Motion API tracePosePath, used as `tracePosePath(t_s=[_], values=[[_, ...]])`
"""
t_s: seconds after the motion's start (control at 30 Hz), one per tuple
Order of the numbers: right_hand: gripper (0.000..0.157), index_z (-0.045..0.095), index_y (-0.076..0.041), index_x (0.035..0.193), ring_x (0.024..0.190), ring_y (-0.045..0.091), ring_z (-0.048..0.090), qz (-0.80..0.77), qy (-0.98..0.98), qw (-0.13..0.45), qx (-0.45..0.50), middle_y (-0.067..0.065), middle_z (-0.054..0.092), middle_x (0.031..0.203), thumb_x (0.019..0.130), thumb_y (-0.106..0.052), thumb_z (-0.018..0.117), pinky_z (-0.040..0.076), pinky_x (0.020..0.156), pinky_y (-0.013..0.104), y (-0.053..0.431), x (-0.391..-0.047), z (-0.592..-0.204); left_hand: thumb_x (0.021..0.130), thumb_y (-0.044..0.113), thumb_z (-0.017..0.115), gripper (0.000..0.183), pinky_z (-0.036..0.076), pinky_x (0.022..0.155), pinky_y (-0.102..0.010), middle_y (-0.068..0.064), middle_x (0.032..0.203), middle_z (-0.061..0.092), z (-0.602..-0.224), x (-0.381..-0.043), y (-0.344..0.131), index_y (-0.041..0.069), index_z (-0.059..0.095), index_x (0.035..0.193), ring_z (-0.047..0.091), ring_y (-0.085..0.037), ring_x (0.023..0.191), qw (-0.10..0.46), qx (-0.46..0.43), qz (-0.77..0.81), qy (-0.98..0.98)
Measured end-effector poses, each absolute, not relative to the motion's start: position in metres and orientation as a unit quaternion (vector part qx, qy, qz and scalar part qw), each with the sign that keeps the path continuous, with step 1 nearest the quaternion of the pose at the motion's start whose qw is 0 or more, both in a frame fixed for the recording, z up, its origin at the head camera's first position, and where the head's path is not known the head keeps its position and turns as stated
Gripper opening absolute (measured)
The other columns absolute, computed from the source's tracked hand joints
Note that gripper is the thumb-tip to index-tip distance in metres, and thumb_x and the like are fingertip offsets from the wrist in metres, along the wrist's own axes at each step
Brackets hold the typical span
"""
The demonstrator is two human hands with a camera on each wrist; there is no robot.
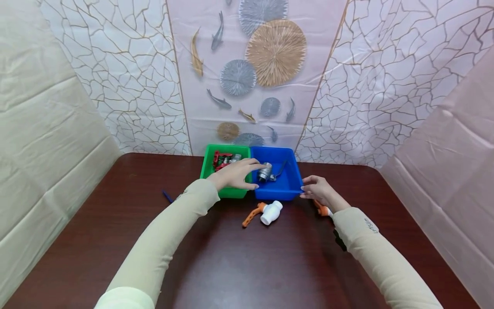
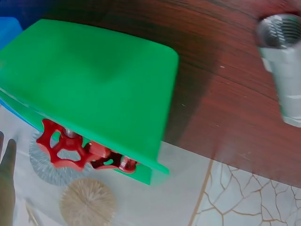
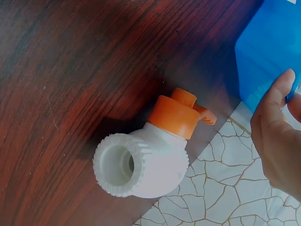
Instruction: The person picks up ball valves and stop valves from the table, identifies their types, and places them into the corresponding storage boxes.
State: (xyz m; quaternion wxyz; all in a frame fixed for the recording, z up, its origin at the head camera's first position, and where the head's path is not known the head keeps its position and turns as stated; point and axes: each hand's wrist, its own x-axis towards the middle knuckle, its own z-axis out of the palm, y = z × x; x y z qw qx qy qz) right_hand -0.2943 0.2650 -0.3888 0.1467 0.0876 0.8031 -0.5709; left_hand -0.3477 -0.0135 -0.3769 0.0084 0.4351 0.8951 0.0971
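My left hand (image 1: pixel 237 172) reaches over the seam between the green bin (image 1: pixel 236 194) and the blue bin (image 1: pixel 278 195), its fingers extended. Its fingertips are by a metal ball valve (image 1: pixel 265 172) lying in the blue bin; whether they touch it I cannot tell. At the blue bin's right front corner, my right hand (image 1: pixel 318 191) pinches the rim between thumb and fingers, as the right wrist view shows. Valves with red handwheels (image 2: pixel 66 146) lie in the green bin, partly covered by my left hand in the head view.
A white plastic ball valve (image 1: pixel 272 213) with an orange lever lies before the bins. Another white valve (image 3: pixel 155 165) with an orange handle sits beside my right wrist. A threaded metal fitting (image 2: pixel 288 70) and a blue strip (image 1: pixel 167 196) are left of the bins. A patterned backdrop stands behind.
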Motion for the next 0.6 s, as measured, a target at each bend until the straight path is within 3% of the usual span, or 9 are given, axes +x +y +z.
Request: tracePosePath(t_s=[0.2, 0.43, 0.6], values=[[0.035, 0.036, 0.012, 0.122, 0.067, 0.015, 0.062, -0.540, 0.830, 0.123, 0.061, 0.018, 0.053, 0.093, 0.090, -0.001, 0.043, 0.046, 0.084, 0.042, 0.262, -0.288, -0.387, 0.079, 0.051, 0.056, 0.068, 0.035, 0.100, -0.040, -0.003, 0.134, 0.039, -0.381, -0.339, -0.030, 0.022, 0.034, 0.136, 0.037, -0.019, 0.123, 0.004, 0.444, 0.094, 0.891], [0.035, 0.037, 0.014, 0.121, 0.070, 0.020, 0.064, -0.524, 0.846, 0.088, 0.046, 0.020, 0.054, 0.093, 0.090, -0.001, 0.044, 0.047, 0.082, 0.044, 0.259, -0.286, -0.388, 0.076, 0.066, 0.045, 0.077, 0.029, 0.104, -0.039, -0.001, 0.139, 0.033, -0.396, -0.334, -0.045, 0.024, 0.029, 0.138, 0.029, -0.018, 0.129, -0.020, 0.463, 0.078, 0.883], [0.035, 0.039, 0.014, 0.120, 0.076, 0.029, 0.064, -0.499, 0.864, 0.069, 0.027, 0.027, 0.052, 0.099, 0.090, -0.003, 0.044, 0.049, 0.078, 0.042, 0.259, -0.283, -0.389, 0.075, 0.061, 0.053, 0.082, 0.021, 0.108, -0.043, -0.006, 0.144, 0.025, -0.408, -0.332, -0.051, 0.022, 0.023, 0.140, 0.018, -0.023, 0.135, -0.050, 0.506, 0.072, 0.858]])
